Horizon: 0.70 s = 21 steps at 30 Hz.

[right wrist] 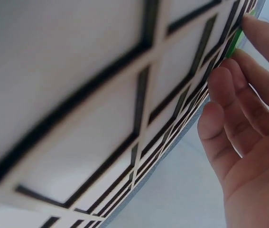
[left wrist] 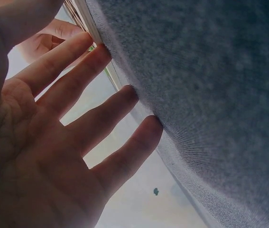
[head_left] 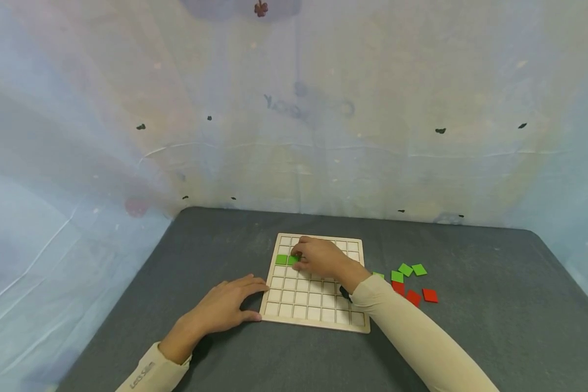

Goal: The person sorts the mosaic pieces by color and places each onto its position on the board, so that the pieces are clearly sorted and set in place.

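Note:
A square wooden grid board (head_left: 301, 299) lies on the dark table. One green square tile (head_left: 281, 259) sits in a cell near its left edge. In the cell beside it, my right hand (head_left: 322, 258) pinches another green tile (right wrist: 234, 45) between thumb and index finger; part of that tile is hidden by the fingers. My left hand (head_left: 225, 305) rests at the board's left edge, its thumb and index fingertip touching the frame. In the left wrist view its fingers (left wrist: 72, 85) are spread and nearly straight, tips against the table.
Right of the board lie loose green tiles (head_left: 418, 269) and red tiles (head_left: 430, 295), several in all, partly behind the right sleeve (head_left: 411, 332). A pale patterned sheet (head_left: 294, 163) hangs around the grey table (head_left: 495, 305) at the back and sides.

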Motion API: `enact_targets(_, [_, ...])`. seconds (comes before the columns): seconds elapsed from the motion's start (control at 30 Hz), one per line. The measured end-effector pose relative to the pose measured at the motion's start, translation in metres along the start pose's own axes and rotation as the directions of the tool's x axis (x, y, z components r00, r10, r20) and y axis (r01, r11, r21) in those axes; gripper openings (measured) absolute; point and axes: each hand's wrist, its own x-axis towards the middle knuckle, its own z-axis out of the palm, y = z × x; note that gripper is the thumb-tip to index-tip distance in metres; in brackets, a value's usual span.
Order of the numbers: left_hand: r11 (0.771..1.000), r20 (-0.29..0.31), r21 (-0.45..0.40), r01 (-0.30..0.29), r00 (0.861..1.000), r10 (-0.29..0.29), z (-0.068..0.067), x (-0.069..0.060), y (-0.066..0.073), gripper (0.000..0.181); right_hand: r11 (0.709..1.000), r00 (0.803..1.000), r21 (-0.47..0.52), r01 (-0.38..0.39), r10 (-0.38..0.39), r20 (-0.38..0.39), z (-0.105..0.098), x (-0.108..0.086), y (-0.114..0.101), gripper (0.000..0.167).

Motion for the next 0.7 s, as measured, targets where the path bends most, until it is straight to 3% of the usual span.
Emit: enact_targets(0.7, [1.000,-0.007,-0.009,-0.007,1.000,0.007,0.0001,-0.0006,-0.0007,0.061,0.999,1.000,-0.041,0.018,-0.019,-0.009,0.0027,0.0001,0.0021,0.034])
